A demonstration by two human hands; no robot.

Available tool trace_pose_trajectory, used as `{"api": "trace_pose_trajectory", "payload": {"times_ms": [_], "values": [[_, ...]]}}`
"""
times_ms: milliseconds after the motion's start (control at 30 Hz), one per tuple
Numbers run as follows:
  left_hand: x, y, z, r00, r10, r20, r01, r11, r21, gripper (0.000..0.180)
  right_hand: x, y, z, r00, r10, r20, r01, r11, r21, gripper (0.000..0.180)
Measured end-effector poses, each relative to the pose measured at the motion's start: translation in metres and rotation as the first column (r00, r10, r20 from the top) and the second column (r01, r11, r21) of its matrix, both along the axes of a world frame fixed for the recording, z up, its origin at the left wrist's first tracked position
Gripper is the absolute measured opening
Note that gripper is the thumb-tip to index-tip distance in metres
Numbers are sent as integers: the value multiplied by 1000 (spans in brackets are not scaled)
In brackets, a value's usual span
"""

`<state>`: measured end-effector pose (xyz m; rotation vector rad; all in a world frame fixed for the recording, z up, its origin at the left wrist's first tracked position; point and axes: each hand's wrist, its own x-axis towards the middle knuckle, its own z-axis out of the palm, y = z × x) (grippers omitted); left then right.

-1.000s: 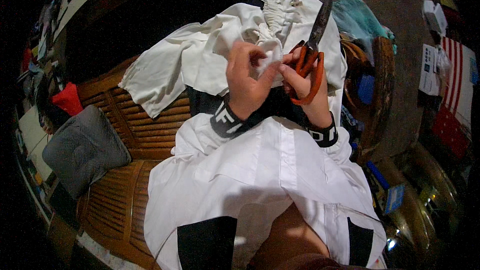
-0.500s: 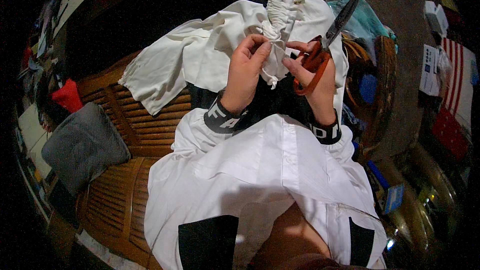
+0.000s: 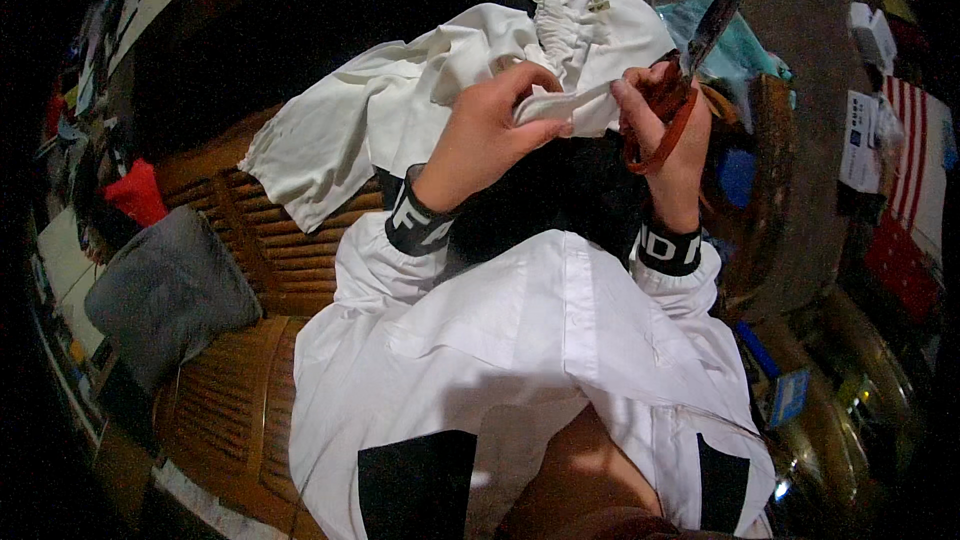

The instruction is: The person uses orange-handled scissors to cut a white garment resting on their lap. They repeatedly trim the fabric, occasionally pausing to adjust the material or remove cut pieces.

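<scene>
A cream-white garment [image 3: 410,75] with a gathered, ruffled edge is spread in front of me over dark cloth. My left hand [image 3: 485,130] is closed, pinching an edge of the fabric between thumb and fingers. Across from it, my right hand [image 3: 675,140] grips the same stretch of cloth with thumb and forefinger, and the edge runs taut between both hands. Red-handled scissors [image 3: 665,125] hang in the right hand's fingers, with their dark blades pointing up and away from me. Part of the handles is hidden by the fingers.
A slatted wooden bench [image 3: 290,230] lies to the left, with a grey cushion [image 3: 170,280] and a red cloth [image 3: 135,192] on it. Clear and teal plastic bags [image 3: 735,60] sit beyond the right hand. Boxes, one white [image 3: 860,140], stand at the far right.
My hands have moved apart, the right one farther right with the scissors. The fabric between them, bunched before, is now pulled out into a stretched edge.
</scene>
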<state>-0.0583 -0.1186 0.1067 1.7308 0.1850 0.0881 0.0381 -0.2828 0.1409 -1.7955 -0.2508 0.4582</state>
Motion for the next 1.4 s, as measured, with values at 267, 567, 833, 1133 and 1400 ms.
{"api": "trace_pose_trajectory", "payload": {"times_ms": [267,567,833,1133,1400], "values": [[57,39,54,757,95,647,-557,611,562,46,40,-3,35,891,-191,411,148,980,133,20],[17,16,8,937,48,346,-312,563,766,42,7,-17,-2,960,-177,218,152,980,126,18],[7,-31,-41,971,-93,221,-67,778,625,48,-24,-42,-65,967,-253,5,252,966,52,17],[36,-74,-72,962,70,263,-205,821,533,51,-22,-42,-56,951,-304,-49,305,952,13,14],[45,-78,-75,957,113,266,-240,824,514,38,-19,-44,-65,942,-332,-43,334,941,55,16]]}}
